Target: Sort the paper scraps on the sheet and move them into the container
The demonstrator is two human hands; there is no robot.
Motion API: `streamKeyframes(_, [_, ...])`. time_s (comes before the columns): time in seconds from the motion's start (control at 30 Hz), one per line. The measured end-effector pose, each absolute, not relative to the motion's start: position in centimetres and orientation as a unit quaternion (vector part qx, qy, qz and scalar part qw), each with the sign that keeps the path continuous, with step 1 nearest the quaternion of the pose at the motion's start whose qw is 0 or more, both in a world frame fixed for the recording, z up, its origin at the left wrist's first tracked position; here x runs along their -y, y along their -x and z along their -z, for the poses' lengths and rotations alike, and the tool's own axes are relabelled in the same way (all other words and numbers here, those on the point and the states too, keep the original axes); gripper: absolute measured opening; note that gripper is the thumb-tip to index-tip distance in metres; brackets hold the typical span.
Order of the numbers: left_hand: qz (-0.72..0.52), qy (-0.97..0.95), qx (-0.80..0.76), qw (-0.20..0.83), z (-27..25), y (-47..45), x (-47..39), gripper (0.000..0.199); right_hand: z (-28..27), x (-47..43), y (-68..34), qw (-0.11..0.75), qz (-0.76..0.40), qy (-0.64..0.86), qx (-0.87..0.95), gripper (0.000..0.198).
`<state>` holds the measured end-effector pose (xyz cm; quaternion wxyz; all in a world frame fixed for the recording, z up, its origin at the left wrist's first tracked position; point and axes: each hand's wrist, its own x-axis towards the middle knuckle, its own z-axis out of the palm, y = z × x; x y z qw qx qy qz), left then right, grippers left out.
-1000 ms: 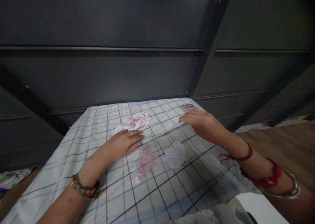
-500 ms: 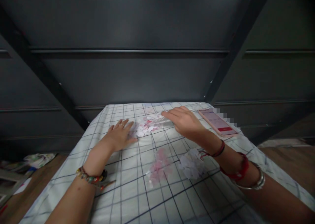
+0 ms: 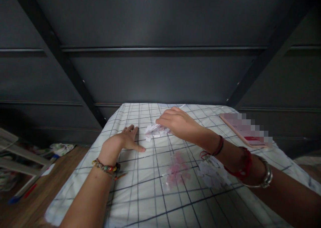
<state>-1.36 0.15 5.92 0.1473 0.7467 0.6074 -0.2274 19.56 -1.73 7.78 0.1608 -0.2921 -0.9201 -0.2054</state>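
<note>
Over scraps [image 3: 155, 132], R hand [image 3: 180, 123] arches w/ fingers [image 3: 164, 121] bent.

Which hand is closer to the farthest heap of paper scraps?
Right: the right hand is at the right side of the heap of paper scraps. The left hand rests on the checked cloth, to the heap's left, with a gap between.

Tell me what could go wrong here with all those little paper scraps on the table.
The loose threads of a wrist bracelet dangle right by the white pile, so they might drag pieces away. The pink pile lies close beside it, so a careless sweep could mix the two. The right hand's fingers are at the far pile, whose light-looking bits could scatter.
</note>
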Motion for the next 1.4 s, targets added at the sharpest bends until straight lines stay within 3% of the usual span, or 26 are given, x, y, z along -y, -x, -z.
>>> streamKeyframes(0.53, [0.165, -0.758, -0.619, 0.126, -3.7, 1.5, -0.7, 0.107, -7.7, 4.7, -22.5, 0.187, 0.228, 0.294, 0.909, 0.033])
streamKeyframes(0.73, [0.165, -0.773, -0.598, 0.13, -3.9, 0.6, -0.2, 0.102, -8.5, 6.3, -24.3, 0.149, 0.232, 0.327, 0.904, 0.033])
streamKeyframes(0.97, [0.124, -0.799, -0.577, 0.113, -3.5, -0.3, -0.2, 0.1, -8.4, 5.9, -24.3, 0.186, 0.241, 0.325, 0.896, 0.037])
streamKeyframes(1.27, [0.125, -0.826, -0.533, 0.131, -3.2, -0.8, 0.0, 0.11, -8.1, 6.3, -25.8, 0.145, 0.23, 0.344, 0.899, 0.035])
streamKeyframes(1.4, [0.127, -0.822, -0.54, 0.132, -3.2, -0.8, 0.0, 0.109, -8.4, 6.5, -25.8, 0.173, 0.235, 0.347, 0.891, 0.036])
